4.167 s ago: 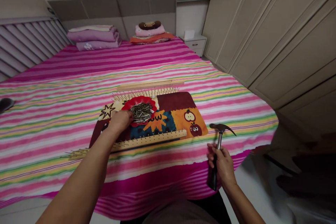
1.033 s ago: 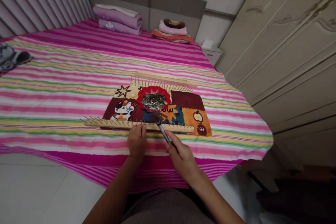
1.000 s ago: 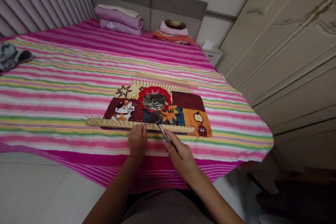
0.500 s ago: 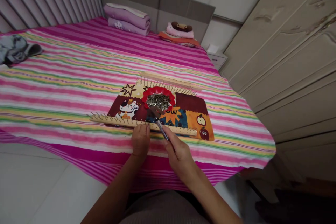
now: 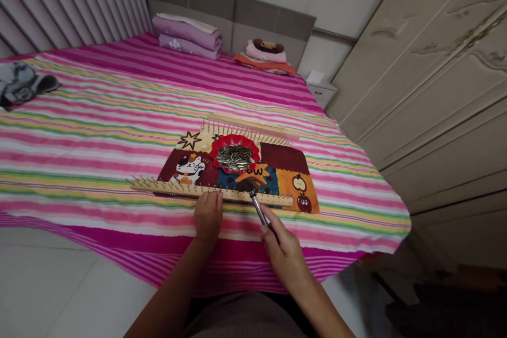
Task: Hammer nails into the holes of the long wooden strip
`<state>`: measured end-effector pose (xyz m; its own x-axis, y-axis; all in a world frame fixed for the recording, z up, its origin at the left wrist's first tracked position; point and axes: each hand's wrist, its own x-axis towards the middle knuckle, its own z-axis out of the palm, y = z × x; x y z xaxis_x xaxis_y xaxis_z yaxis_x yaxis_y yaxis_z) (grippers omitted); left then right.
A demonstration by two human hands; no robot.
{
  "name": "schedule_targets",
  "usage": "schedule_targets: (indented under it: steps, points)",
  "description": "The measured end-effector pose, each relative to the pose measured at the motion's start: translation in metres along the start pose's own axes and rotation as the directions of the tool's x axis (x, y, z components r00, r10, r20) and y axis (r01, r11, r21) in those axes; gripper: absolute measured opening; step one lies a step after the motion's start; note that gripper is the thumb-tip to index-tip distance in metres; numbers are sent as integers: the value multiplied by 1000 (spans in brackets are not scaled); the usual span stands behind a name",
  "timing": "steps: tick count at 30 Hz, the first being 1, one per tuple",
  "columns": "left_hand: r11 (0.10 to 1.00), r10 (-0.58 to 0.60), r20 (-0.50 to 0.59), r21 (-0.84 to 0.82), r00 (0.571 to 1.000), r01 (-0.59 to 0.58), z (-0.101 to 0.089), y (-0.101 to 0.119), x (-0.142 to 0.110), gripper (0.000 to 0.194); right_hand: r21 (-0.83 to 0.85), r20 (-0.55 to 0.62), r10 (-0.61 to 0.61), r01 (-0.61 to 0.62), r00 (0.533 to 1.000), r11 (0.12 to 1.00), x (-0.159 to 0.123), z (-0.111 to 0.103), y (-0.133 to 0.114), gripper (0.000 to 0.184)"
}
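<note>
My left hand [image 5: 208, 217] rests at the near edge of a wooden strip [image 5: 245, 198], its fingers pinched together at the wood. What they hold, if anything, is too small to make out. Nails [image 5: 174, 186] stand in the strip to the left of that hand, while small holes dot its right part. My right hand [image 5: 283, 248] is closed round the handle of a hammer [image 5: 259, 210]. Its dark head is smeared by motion above the strip. Just beyond, a red scalloped bowl [image 5: 256, 154] holds a heap of loose nails [image 5: 234, 157].
Beneath the strip and bowl lies a patterned mat [image 5: 283, 158]. A second nail-studded strip [image 5: 249, 125] lies behind the bowl. Striped cloth covers the bed [image 5: 99, 132]. Folded bedding [image 5: 188, 37] sits near the headboard, grey cloth [image 5: 24, 84] at the left, a wardrobe [image 5: 431, 116] at the right.
The hammer has swung to the right and toward me, away from the bowl. My left hand keeps its place at the strip. The whole view has shifted slightly.
</note>
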<state>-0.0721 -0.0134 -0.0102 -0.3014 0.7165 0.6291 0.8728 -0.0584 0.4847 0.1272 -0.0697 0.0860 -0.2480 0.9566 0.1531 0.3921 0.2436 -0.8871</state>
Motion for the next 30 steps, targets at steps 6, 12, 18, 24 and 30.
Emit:
schedule_targets:
  steps: [6, 12, 18, 24, 30]
  points:
    - [998, 7, -21, -55, 1000, -9, -1, -3, 0, 24, 40, -103, 128, -125, 986, 991, -19, -9, 28, 47]
    - [990, 39, -41, -131, 998, -44, -24, 2, 6, 21, 232, -236, 351, -299, 906, 926, -30, -24, 36, 54]
    - [997, 59, 6, -44, 998, -59, -50, 7, 54, 23, 524, -264, 560, -370, 786, 767, -33, -34, 33, 66]
    - [961, 58, 368, 231, 928, -152, -27, 11, 128, 25, 635, -294, 666, -381, 686, 672, -40, -38, 44, 80]
    - [889, -65, 614, 394, 787, -234, 4, 17, 155, 29, 660, -312, 691, -374, 652, 651, -44, -43, 48, 79]
